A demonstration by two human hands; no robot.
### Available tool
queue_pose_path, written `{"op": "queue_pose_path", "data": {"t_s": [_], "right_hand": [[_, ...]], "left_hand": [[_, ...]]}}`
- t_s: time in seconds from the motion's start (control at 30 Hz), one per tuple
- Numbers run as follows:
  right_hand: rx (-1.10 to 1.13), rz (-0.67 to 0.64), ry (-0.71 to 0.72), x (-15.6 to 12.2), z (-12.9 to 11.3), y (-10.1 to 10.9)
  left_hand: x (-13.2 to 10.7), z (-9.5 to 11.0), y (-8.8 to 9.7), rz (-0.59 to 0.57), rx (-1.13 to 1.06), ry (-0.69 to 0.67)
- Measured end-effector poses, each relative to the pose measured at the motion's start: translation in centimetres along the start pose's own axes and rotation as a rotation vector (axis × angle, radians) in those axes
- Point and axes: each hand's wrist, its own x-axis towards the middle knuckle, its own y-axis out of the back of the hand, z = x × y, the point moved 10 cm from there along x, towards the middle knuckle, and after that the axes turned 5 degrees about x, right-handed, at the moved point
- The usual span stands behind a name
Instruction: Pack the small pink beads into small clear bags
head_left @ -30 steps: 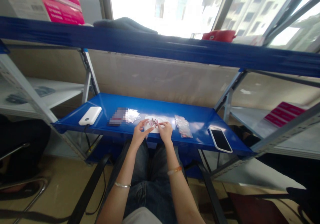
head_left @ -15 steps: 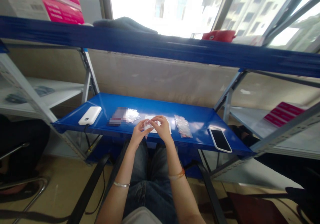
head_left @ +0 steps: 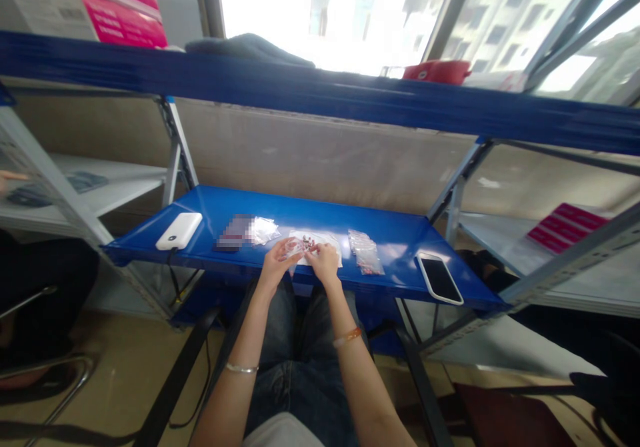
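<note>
At the front edge of the blue shelf, a white sheet of paper (head_left: 334,260) bears a small heap of reddish and dark pieces (head_left: 309,242), too small to name. My left hand (head_left: 276,260) is closed on a small clear plastic bag (head_left: 291,250), left of the heap. Fingers of my right hand (head_left: 326,262) are bent together at the heap's near side, beside the bag; whatever they hold is hidden. Right of the paper lies a stack of clear bags (head_left: 367,254) with reddish pieces inside. More clear bags (head_left: 263,230) lie to the left.
A white power bank (head_left: 179,231) with a cable sits at the left end of the blue shelf (head_left: 310,210). A phone (head_left: 440,278) lies at the right end. Overhead runs an upper blue shelf (head_left: 320,90). Metal posts stand at both sides.
My right hand has come down and toward me from the bag to the heap, uncovering the small pieces. My left hand stays nearly in place. Part of another person's hand appears at far left.
</note>
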Motion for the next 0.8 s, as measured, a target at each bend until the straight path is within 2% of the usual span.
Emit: {"op": "queue_pose_path", "data": {"t_s": [0.1,0.23,0.4,0.5,0.6,0.7,0.8], "right_hand": [[-0.055,0.002,-0.013,-0.2,0.0,-0.3],[-0.019,0.004,-0.019,-0.2,0.2,-0.3],[0.214,0.162,0.014,-0.2,0.0,1.7],[0.404,0.244,0.077,-0.2,-1.3,3.6],[0.524,0.263,0.156,-0.3,-3.6,5.4],[0.538,0.212,0.205,-0.5,-5.7,6.1],[0.506,0.125,0.241,-0.7,-6.9,5.5]], "left_hand": [[0.0,0.1,0.0,0.003,-0.016,-0.003],[-0.1,0.1,0.1,0.003,-0.008,0.008],[-0.1,0.1,0.1,-0.003,-0.015,0.001],[-0.1,0.1,0.1,-0.010,-0.006,-0.002],[0.0,0.1,0.1,-0.011,0.008,0.003],[0.0,0.0,0.2,-0.001,0.041,-0.002],[0.0,0.0,0.1,0.013,0.056,-0.008]]}}
